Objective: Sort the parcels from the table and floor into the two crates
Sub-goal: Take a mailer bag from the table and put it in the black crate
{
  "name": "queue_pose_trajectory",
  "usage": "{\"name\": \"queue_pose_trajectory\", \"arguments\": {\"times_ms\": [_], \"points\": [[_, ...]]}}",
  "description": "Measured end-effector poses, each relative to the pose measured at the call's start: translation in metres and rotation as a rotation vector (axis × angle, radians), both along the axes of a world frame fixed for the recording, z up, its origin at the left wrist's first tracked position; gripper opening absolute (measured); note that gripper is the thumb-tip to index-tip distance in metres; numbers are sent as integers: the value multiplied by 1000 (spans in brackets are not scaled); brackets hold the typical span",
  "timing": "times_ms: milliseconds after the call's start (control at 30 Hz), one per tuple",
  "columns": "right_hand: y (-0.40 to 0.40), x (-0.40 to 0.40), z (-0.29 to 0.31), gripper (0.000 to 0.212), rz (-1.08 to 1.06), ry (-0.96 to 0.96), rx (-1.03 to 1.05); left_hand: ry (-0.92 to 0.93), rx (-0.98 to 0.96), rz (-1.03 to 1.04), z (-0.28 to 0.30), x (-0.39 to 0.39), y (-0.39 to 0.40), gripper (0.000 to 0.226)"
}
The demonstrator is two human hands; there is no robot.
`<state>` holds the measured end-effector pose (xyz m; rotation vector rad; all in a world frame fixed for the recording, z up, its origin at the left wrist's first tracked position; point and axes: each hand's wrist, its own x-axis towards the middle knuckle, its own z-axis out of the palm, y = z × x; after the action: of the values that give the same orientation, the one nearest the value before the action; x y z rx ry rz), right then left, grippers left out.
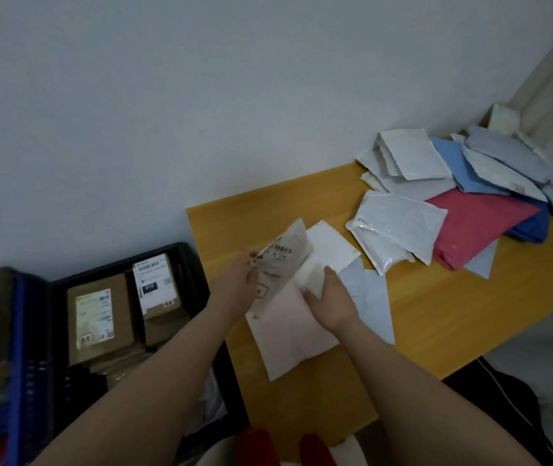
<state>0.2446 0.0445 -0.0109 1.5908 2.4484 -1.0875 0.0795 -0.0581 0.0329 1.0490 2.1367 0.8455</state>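
Observation:
Both my hands hold one pale flat parcel (287,260) with a shipping label, tilted up above the wooden table (436,317). My left hand (240,280) pinches its left edge and my right hand (329,297) grips its lower right corner. Under it lie a pink mailer (288,334), a white mailer (330,245) and a grey one (369,294). A black crate (187,260) on the floor to the left holds several brown labelled parcels (95,317). A blue crate (16,348) beside it holds more.
A heap of white, blue and red mailers (470,190) covers the table's far right, up to the wall corner. A red mailer (476,230) lies at its front. Something red (258,445) shows at the bottom edge. Dark fabric and a cord (503,398) lie right of the table.

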Motion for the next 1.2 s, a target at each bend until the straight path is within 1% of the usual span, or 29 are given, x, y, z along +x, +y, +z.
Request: {"name": "queue_pose_trajectory", "arguments": {"times_ms": [67,167,267,367,533,633,733,867,933,1033,1100,1133,1200], "points": [[0,-10,8,69,-79,166,-56,-180,90,92,10,-5,2,28],[-1,-23,20,41,-221,491,-178,-418,213,199,18,-7,3,24],[2,-34,33,28,-331,695,-318,-534,279,257,19,-7,3,23],[9,-44,45,24,-399,803,-319,-584,317,301,19,-8,3,23],[19,-50,53,27,-424,814,-163,-729,408,303,26,-6,8,16],[23,-48,55,23,-416,802,-79,-787,446,281,32,-4,12,23],[27,-47,57,26,-425,814,-26,-800,472,256,36,0,16,27],[27,-51,58,23,-416,842,-27,-819,512,247,41,-1,16,30],[25,-56,58,29,-405,833,-31,-822,530,262,40,-3,11,26],[17,-64,53,34,-373,778,-33,-791,542,313,32,-9,-4,22],[7,-73,44,36,-331,692,-90,-751,515,412,19,-15,-22,21],[-1,-78,38,41,-298,632,-144,-720,489,483,10,-20,-35,20],[-23,-88,26,66,-180,502,-266,-647,413,629,-9,-32,-64,20]]}}
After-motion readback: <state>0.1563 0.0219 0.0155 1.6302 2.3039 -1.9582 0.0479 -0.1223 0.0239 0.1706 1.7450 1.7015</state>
